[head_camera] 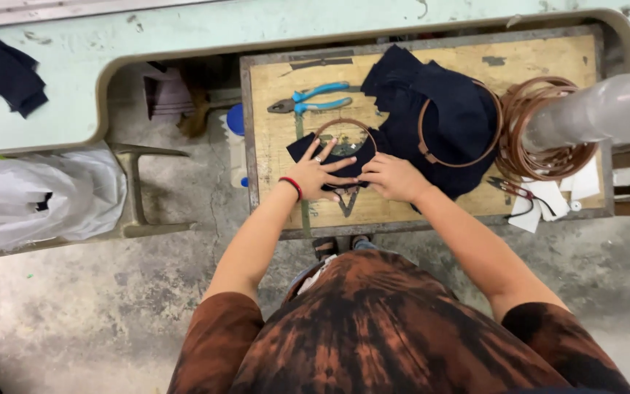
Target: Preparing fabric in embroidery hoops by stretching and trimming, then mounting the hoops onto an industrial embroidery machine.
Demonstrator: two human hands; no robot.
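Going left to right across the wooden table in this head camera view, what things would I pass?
Blue pliers → small hoop under the left hand → right hand → dark cloth → stack of hoops → white scraps.

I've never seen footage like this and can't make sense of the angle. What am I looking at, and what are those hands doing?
The single picture comes from a camera worn on a person's head, looking straight down. Both bare hands press on a small piece of dark cloth lying on a worn wooden table. The left hand, with a red band at its wrist, lies flat by a small brown hoop; the right hand rests beside it. Neither grips anything. Behind lie blue-handled pliers, a pile of dark fabric carrying a bigger hoop, and stacked brown hoops.
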